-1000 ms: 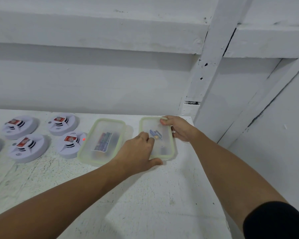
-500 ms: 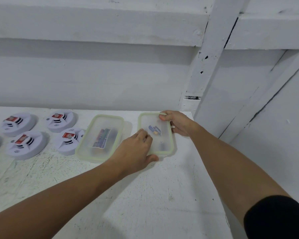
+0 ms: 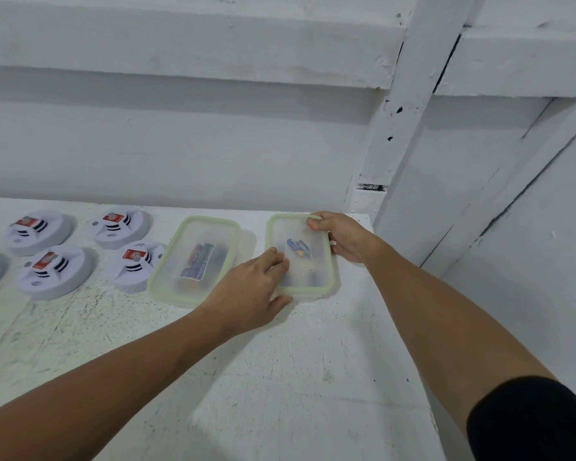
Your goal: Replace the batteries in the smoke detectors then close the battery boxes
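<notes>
Two clear plastic battery boxes with pale green rims lie side by side on the white shelf. The right box (image 3: 313, 261) has its lid on and shows a blue battery inside. My left hand (image 3: 253, 291) rests on its near left corner, fingers on the lid and thumb against the front rim. My right hand (image 3: 343, 236) grips its far right corner. The left box (image 3: 193, 257), also lidded, holds several batteries in a coloured pack. White round smoke detectors with red labels, such as one (image 3: 135, 264) beside the left box, sit at the left.
More detectors (image 3: 52, 271) (image 3: 120, 222) (image 3: 37, 229) lie in rows at the left of the white shelf (image 3: 280, 377). A white wall runs behind, and a white post (image 3: 403, 104) stands at the shelf's back right corner. The shelf's right edge is just past the right box.
Both hands stay on the right box. The view has shifted slightly; the hands and boxes hold nearly the same places.
</notes>
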`<state>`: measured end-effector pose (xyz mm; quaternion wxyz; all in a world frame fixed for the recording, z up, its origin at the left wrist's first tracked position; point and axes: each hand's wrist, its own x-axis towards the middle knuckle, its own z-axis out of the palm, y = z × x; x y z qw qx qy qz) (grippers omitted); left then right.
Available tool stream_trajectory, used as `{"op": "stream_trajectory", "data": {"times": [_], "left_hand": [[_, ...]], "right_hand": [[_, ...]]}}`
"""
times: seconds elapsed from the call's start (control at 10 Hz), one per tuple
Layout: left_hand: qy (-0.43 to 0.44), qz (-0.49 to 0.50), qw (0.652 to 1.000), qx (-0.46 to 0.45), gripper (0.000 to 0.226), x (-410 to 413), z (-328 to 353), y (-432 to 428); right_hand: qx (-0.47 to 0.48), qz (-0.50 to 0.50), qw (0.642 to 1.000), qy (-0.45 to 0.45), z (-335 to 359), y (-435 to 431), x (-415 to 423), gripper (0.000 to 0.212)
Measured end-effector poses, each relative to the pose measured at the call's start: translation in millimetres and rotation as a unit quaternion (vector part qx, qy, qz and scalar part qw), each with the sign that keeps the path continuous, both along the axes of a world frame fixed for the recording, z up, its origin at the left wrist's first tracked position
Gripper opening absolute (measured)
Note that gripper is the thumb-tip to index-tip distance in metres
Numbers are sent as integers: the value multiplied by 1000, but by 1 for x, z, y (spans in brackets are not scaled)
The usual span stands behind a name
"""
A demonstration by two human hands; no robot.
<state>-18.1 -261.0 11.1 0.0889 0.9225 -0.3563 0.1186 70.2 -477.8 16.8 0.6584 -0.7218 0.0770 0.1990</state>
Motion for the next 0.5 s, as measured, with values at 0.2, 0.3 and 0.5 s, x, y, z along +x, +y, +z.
{"op": "stream_trajectory", "data": {"times": [0.2,0.3,0.5], "left_hand": [[150,25,986,-64,65,12,22,-2],[234,47,962,-132,57,17,34,2],[304,106,891,-321,27,34,64,16]], "right_hand": [[-12,-61,998,-33,-2,12,-15,23],[-24,-85,996,-32,2,15,-21,28],[-136,-122,982,-37,31,16,-32,33]]}}
